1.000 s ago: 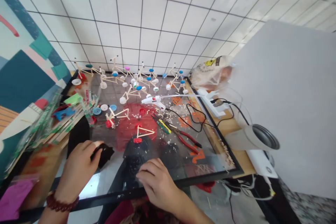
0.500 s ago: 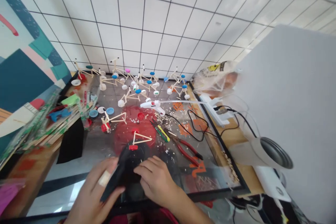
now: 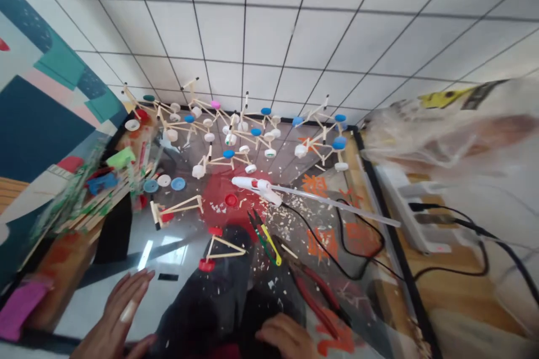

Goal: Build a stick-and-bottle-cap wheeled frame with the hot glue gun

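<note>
My left hand (image 3: 118, 314) is over the glass tabletop at the lower left, fingers stretched out and thumb apart, a pale wrap on one finger. It holds nothing. Just beyond its fingertips lies a small black strip (image 3: 168, 277). My right hand (image 3: 288, 336) is at the bottom edge, partly cut off, with loosely bent fingers and nothing visible in them. Between and beyond the hands sits a triangular wooden-stick frame (image 3: 225, 254) with red caps (image 3: 206, 265) at two corners. Farther left, another stick frame (image 3: 181, 207) with a red cap and black-tipped bar looks tipped over.
A white glue gun (image 3: 259, 186) with a long glue stick lies mid-table. Nearby are green-yellow cutters (image 3: 266, 238), red-handled pliers (image 3: 315, 291) and scattered scraps. Several stick models with caps (image 3: 228, 154) stand along the back. Wooden sticks (image 3: 113, 190) are left; a power strip (image 3: 410, 207) is right.
My hands have drawn apart and down, the left moving farther left. The black strip is now visible on the glass. The left stick frame has tipped. The view has shifted.
</note>
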### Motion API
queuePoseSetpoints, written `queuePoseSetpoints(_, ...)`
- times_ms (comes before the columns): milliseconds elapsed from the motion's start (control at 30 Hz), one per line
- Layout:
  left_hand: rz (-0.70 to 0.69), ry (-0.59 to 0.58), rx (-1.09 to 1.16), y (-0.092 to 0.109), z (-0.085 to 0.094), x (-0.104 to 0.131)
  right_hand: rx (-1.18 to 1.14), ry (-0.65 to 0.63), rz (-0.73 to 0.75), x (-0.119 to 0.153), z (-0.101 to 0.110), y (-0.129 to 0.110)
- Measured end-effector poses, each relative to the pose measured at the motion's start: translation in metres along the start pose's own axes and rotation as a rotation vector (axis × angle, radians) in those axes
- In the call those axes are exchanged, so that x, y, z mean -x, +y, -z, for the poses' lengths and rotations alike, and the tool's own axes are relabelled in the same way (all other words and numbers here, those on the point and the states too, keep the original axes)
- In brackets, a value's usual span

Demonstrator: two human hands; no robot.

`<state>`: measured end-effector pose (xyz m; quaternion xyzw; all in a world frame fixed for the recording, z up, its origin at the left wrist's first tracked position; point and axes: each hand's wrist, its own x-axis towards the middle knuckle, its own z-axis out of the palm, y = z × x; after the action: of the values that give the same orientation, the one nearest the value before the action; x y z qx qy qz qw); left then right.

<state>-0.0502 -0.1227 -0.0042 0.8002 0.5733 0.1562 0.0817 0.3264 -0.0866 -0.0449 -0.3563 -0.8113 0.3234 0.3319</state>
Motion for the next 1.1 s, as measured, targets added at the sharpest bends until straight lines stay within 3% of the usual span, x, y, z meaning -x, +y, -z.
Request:
queuePoseSetpoints(100, 0.054, -0.044, 0.036, 0.005, 0.007, -0.003, -0.040, 0.012, 0.035, -0.011, 0.012, -0.009)
queuePoseSetpoints(233, -0.026, -0.028, 0.023, 0.004, 0.014, -0.002, -0.026, 0.009, -0.012, -0.017, 0.022, -0.022)
queuePoseSetpoints(367, 0.009, 0.116, 0.027, 0.002, 0.013, 0.000, 0.057, 0.001, -0.127, -0.011, 0.019, -0.029)
queuePoseSetpoints(500, 0.037, 0.268, 0.049, 0.001, 0.009, 0.001, 0.147, 0.042, -0.148, -0.010, 0.014, -0.034)
queuePoseSetpoints(700, -0.028, 0.418, 0.064, -0.009, 0.006, -0.001, 0.169, 0.158, -0.247, -0.021, -0.002, -0.048)
queuePoseSetpoints(767, -0.043, 0.387, 0.068, -0.009, 0.010, -0.008, 0.110, 0.262, -0.321, -0.033, -0.014, -0.057)
queuePoseSetpoints(833, -0.047, 0.308, 0.087, -0.008, 0.015, -0.022, 0.052, 0.287, -0.346, -0.052, -0.026, -0.066)
queuePoseSetpoints(1000, 0.018, 0.011, 0.075, -0.005, 0.025, -0.066, -0.148, 0.416, -0.292, -0.110, -0.053, -0.067)
queuePoseSetpoints(1100, -0.002, -0.078, 0.053, -0.005, 0.023, -0.082, -0.308, 0.494, -0.244, -0.135, -0.067, -0.060)
